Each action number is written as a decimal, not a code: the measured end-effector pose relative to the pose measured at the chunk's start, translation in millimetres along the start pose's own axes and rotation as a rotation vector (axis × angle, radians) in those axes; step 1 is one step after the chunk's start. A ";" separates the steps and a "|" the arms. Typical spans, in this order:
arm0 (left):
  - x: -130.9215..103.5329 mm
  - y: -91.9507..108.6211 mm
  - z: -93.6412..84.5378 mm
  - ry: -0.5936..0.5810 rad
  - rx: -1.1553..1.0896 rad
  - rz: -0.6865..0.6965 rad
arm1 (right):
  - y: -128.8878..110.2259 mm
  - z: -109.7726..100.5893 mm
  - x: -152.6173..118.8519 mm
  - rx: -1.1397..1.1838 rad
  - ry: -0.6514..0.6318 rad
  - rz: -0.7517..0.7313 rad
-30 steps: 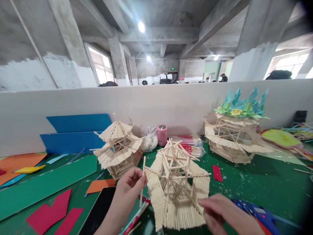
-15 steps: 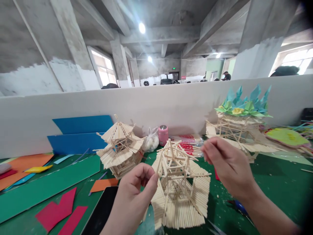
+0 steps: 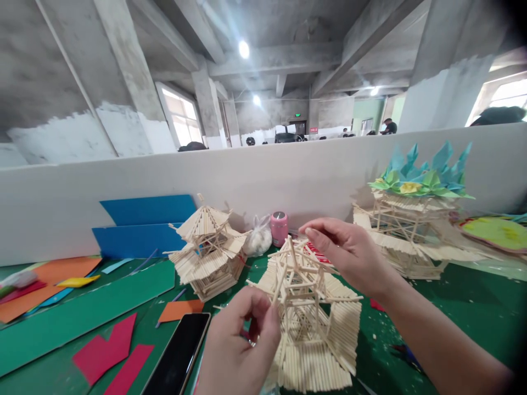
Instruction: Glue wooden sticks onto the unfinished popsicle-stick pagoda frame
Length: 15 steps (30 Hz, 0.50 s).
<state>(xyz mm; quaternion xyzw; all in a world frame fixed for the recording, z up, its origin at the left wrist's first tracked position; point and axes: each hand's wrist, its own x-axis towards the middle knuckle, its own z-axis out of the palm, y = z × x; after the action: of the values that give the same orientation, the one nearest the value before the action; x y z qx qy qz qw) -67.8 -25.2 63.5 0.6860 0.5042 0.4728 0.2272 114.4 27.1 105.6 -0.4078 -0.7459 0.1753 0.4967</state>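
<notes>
A stick-built pavilion model (image 3: 315, 362) stands in front of me, its upper roof an open frame of thin wooden sticks. My left hand (image 3: 242, 340) is at its left side, thumb and forefinger pinched on a thin wooden stick (image 3: 279, 286) that slants up along the roof frame. I cannot tell whether that stick is fixed to the model. Just above and right of the roof peak is my right hand (image 3: 349, 252), fingers bent and fingertips close together. Whatever they might hold is too small to make out.
A second stick pavilion (image 3: 209, 249) stands behind left, and another with a blue-green paper top (image 3: 411, 219) behind right. A phone (image 3: 179, 351), coloured paper (image 3: 105, 351), a pink container (image 3: 279, 229) and a white bag (image 3: 258, 237) lie around. A white partition (image 3: 247, 175) closes the back.
My right hand has moved left, from beside the model to just above its roof peak. My left hand keeps its pinch at the roof's left side. The view has shifted slightly.
</notes>
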 end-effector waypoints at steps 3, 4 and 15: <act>3.1 1.8 -0.7 0.005 -0.076 -0.065 | -0.8 0.4 -6.4 0.039 0.017 0.011; 4.1 2.8 -0.1 0.005 -0.084 -0.068 | -1.4 1.4 -8.5 0.046 0.020 0.000; 1.7 5.5 9.8 -0.013 -0.017 0.053 | -12.2 16.6 -18.9 -0.024 -0.091 0.020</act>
<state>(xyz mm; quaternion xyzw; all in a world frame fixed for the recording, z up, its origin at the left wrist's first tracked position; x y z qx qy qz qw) -56.5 -24.2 64.1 0.7004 0.4803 0.4783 0.2237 97.7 7.3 95.1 -0.4129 -0.7655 0.1898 0.4556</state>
